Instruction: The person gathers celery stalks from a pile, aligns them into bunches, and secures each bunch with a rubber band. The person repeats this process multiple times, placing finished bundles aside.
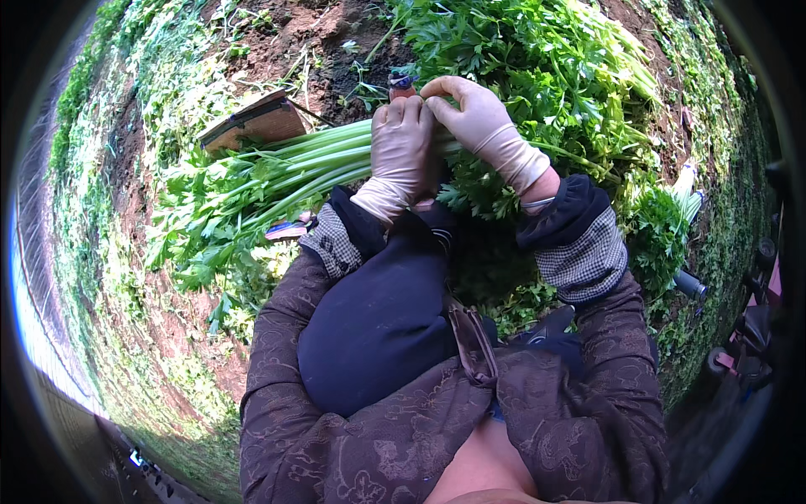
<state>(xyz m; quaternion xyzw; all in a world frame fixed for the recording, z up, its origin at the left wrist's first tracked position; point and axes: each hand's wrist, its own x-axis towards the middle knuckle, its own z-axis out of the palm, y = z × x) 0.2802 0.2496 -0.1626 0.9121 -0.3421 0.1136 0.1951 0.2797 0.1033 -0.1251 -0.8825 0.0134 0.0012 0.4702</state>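
Observation:
In a pale thin glove, my left hand (403, 148) is closed around the stalks of a celery bunch (321, 151). The leafy end of that bunch points to the left. My right hand (478, 123), gloved the same way, is just right of the left one, its thumb and bent forefinger meeting near the left knuckles; whether a thin thing is between them I cannot tell. A small reddish object with a dark blue top (402, 85) shows just beyond my left fingers. The butt end of the bunch is mostly hidden by my hands.
A large pile of leafy celery (548, 69) lies beyond and right of my hands. A brown board-like piece (258, 123) lies behind the bunch. At the right are another celery bunch (661, 220) and a dark cylinder (690, 285). Wheeled equipment (749, 334) stands at the far right.

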